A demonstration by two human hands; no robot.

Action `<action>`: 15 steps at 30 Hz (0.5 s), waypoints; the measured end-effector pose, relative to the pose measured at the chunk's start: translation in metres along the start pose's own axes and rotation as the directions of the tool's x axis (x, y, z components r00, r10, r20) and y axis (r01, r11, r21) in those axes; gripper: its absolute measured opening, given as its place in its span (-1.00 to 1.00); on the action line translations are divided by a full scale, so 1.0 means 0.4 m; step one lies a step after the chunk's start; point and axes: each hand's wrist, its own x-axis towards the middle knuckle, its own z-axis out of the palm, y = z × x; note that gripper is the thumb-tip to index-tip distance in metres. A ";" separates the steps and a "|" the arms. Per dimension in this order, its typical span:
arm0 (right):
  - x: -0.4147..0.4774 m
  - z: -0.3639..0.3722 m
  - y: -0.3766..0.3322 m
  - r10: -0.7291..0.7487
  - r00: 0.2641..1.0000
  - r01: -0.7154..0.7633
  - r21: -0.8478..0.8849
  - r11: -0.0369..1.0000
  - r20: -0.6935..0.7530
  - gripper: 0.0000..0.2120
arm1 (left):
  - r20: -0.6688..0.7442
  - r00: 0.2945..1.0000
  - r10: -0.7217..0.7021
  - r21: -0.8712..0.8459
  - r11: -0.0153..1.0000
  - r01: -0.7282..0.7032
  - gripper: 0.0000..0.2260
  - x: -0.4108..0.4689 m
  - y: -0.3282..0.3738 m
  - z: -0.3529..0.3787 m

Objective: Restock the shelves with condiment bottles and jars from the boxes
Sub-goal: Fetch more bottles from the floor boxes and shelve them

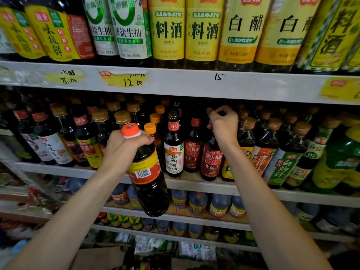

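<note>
- The orange-capped bottle hangs by the front edge of the shelf.
- The left hand grips its neck.
- The right hand curls round the red-label bottle.

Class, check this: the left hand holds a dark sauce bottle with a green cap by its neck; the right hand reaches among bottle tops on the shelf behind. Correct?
Head view: the cap is orange, not green. Otherwise right: left hand holds the dark sauce bottle by its neck, right hand among bottle tops on the shelf behind.
</note>
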 end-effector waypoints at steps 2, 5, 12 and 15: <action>-0.002 -0.002 0.003 -0.007 1.000 0.007 0.008 1.000 0.010 -0.81 | 0.001 1.000 0.010 -0.005 1.000 -0.010 -0.87 -0.005 0.010 0.006; -0.007 0.003 0.007 -0.037 0.999 0.037 0.007 0.999 -0.034 -0.84 | 0.001 1.000 0.029 -0.018 0.999 -0.029 -0.88 -0.016 0.023 0.014; -0.096 -0.008 0.018 -0.446 0.882 0.382 -0.320 0.867 -0.155 -0.71 | -0.026 0.999 0.024 -0.035 0.999 -0.024 -0.90 -0.039 0.039 0.009; -0.156 -0.005 0.024 -0.647 0.748 0.552 -0.403 0.730 -0.147 -0.79 | -0.027 0.998 0.063 -0.030 0.998 -0.064 -0.90 -0.048 0.046 -0.005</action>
